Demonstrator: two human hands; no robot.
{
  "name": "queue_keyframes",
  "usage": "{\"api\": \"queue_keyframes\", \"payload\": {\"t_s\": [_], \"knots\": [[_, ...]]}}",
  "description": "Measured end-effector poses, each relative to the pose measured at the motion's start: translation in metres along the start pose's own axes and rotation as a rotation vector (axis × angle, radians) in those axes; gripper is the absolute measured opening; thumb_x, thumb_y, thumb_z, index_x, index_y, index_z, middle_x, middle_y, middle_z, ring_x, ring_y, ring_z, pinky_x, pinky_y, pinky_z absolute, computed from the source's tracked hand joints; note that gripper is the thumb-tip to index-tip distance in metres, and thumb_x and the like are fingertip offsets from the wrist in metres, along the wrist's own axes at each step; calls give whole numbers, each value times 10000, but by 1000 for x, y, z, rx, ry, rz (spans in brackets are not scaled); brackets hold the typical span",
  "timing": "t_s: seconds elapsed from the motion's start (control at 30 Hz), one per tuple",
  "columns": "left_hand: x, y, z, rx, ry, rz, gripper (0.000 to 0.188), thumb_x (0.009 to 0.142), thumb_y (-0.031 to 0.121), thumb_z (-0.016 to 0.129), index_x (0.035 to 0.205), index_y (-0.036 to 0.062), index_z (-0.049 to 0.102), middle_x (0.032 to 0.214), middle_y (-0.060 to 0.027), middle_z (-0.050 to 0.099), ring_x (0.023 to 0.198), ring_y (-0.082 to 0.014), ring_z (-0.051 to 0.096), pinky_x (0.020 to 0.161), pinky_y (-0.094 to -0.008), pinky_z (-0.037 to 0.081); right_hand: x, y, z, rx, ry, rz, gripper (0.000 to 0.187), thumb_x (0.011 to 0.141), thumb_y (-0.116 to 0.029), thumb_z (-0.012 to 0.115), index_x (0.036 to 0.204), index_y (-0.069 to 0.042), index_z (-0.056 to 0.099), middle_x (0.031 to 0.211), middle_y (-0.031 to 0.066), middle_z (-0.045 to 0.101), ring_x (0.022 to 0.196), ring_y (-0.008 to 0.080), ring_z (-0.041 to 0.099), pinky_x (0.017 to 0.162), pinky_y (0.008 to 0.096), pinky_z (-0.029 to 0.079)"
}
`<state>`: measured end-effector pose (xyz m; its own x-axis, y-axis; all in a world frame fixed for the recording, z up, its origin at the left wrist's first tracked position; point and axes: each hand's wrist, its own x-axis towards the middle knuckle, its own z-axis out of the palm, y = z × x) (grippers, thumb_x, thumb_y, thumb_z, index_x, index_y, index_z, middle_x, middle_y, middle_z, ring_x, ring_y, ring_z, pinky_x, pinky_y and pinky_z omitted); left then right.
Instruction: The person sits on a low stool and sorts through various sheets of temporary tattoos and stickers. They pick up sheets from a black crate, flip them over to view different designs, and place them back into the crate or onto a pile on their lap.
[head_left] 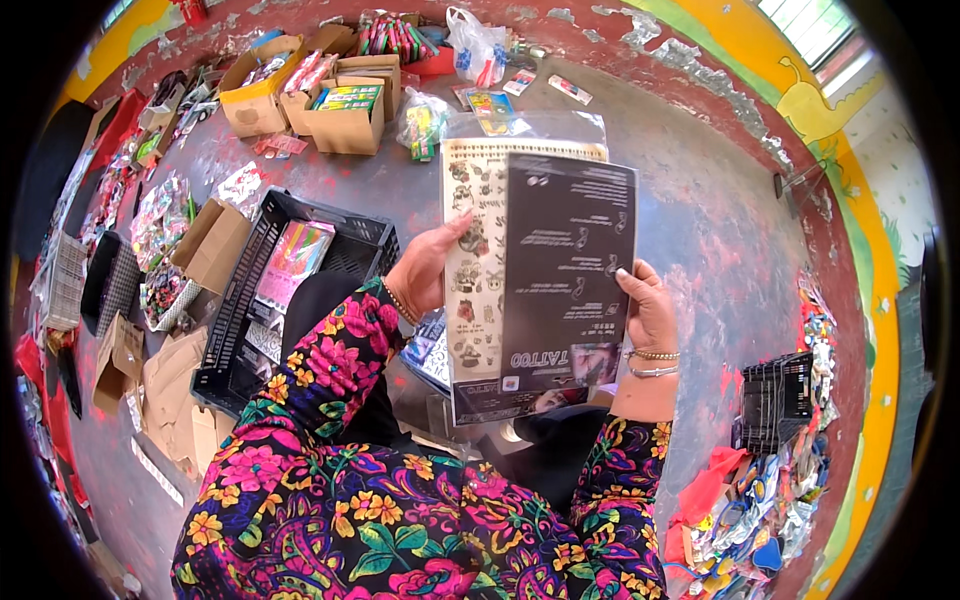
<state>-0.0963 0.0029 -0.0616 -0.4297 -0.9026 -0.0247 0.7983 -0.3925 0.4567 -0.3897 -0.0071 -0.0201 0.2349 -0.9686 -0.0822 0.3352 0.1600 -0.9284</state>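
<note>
In front of my chest, my left hand (425, 262) grips the left edge of a cream temporary tattoo sheet (473, 260) in a clear plastic sleeve, its thumb on the front. Small drawings cover the sheet, and a dark band runs along its bottom. Overlapping its right part is a black printed tattoo sheet (560, 250) with pale text and a small picture at the lower corner. My right hand (652, 310) pinches that black sheet by its right edge, fingers bent around it. Whether the two sheets are joined is not visible.
A black plastic crate (262, 215) with colourful packets (292, 262) stands left of my legs. Flattened cardboard (178, 385) lies beyond it. Filled cardboard boxes (345, 125) and plastic bags (478, 48) line the far wall. Another black crate (775, 400) sits right, among heaped goods.
</note>
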Motion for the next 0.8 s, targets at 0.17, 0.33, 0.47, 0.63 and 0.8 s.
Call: {"api": "queue_keyframes", "payload": {"t_s": [0.17,0.33,0.47,0.63,0.8], "knots": [[1,14,10,-55,54,38,367,928,266,415,1185,5,447,1048,-126,574,925,-236,593,806,-401,504,0,7,8,32,6,7,178,874,-55,495,1033,25,492,987,99,596,863,139,588,758,269,486],[-6,11,22,-54,39,172,388,866,218,494,1182,-3,451,1043,-140,587,883,-238,613,746,-343,509,9,22,4,79,96,-14,144,882,-60,479,997,24,504,937,94,602,841,147,591,739,281,490],[-2,11,2,137,26,58,371,845,31,476,1202,-36,403,1110,-184,547,958,-262,593,820,-363,499,13,24,3,122,140,-9,125,885,-58,470,982,5,517,912,86,604,826,157,595,728,292,496],[5,15,-7,139,152,88,356,834,-6,445,1182,-59,392,1101,-207,541,967,-283,587,824,-378,504,8,11,-1,218,303,-71,111,863,-23,489,968,-4,521,895,86,600,806,187,601,730,308,514],[7,32,-13,-20,230,238,362,824,-19,434,1175,-93,384,1098,-229,528,968,-330,570,859,-448,476,15,5,-70,353,421,-184,171,888,-61,454,1040,9,490,987,117,591,894,251,589,795,409,500]]}}
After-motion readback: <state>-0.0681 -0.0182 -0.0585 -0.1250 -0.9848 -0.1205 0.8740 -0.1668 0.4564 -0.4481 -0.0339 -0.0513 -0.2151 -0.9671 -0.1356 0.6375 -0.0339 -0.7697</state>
